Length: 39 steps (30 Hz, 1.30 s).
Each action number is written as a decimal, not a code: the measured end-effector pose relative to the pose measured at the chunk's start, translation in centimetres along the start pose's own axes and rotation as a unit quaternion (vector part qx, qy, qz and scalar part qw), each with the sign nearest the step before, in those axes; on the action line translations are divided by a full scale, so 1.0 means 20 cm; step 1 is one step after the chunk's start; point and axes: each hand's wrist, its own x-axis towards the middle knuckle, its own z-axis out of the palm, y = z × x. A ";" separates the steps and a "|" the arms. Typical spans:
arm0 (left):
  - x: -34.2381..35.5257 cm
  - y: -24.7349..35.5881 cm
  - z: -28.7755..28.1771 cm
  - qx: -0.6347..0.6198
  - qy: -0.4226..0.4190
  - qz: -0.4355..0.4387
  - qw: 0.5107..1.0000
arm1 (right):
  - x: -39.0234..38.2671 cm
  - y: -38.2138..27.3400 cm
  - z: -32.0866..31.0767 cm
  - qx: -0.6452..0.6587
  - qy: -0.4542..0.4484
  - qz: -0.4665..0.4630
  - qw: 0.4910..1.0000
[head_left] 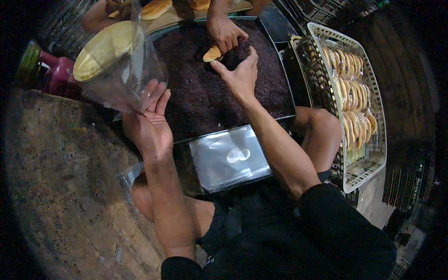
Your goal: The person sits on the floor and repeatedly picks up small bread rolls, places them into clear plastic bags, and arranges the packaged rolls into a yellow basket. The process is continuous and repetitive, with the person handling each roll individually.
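My left hand [151, 119] holds up a clear plastic bag [156, 63] by its lower part, fingers bent against the film. Behind the bag stands a tub of pale yellow cream [109, 44]. My right hand [240, 77] reaches over a wide tray [290, 100] heaped with dark brown crumbly filling [191, 98]. Its thumb and fingers are spread apart, the thumb tip at the edge of a small golden piece of bread [212, 54]. Another person's hand [225, 33] reaches down from the far side, right beside that bread; which hand bears it, I cannot tell.
A stack of clear plastic bags [212, 161] lies before me with two pale round discs [238, 155] on it. At right, a white basket [380, 135] holds rows of wrapped round breads [354, 95]. More buns [156, 8] lie beyond the tray. A maroon container [63, 74] stands left, near a wooden surface [70, 172].
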 end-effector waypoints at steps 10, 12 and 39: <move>-0.04 0.05 0.02 0.035 0.031 0.034 0.998 | 0.05 -0.07 0.34 -0.137 -0.013 0.017 0.990; -0.06 0.05 0.06 0.055 0.029 0.048 0.997 | 0.07 0.01 0.38 -0.187 -0.020 -0.041 0.981; -0.01 -0.10 0.05 0.227 -0.030 0.095 0.969 | 0.14 0.09 -1.18 0.140 -0.274 0.042 0.950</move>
